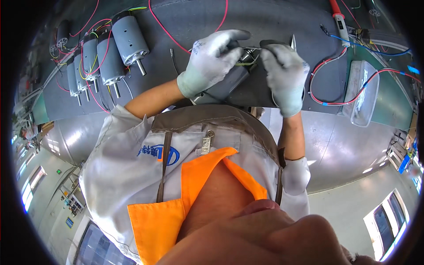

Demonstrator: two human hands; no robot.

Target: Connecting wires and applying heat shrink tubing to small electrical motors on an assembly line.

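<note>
Dark bench (278, 17) with motors (129, 37) at left, a grey cylinder (232, 83) at centre, a clear tray (361, 116) at right.

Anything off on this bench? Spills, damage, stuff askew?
No visible spill or damage. Slightly untidy: at right, the red cable runs across the clear plastic tray instead of lying clear of it.

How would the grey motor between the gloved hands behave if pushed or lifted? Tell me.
The grey motor lies on its side and looks rounded, so it could roll if pushed. Its surface looks metallic, so it is probably heavy for its size. The wires at its end look thin and curved, so they would likely flop.
</note>
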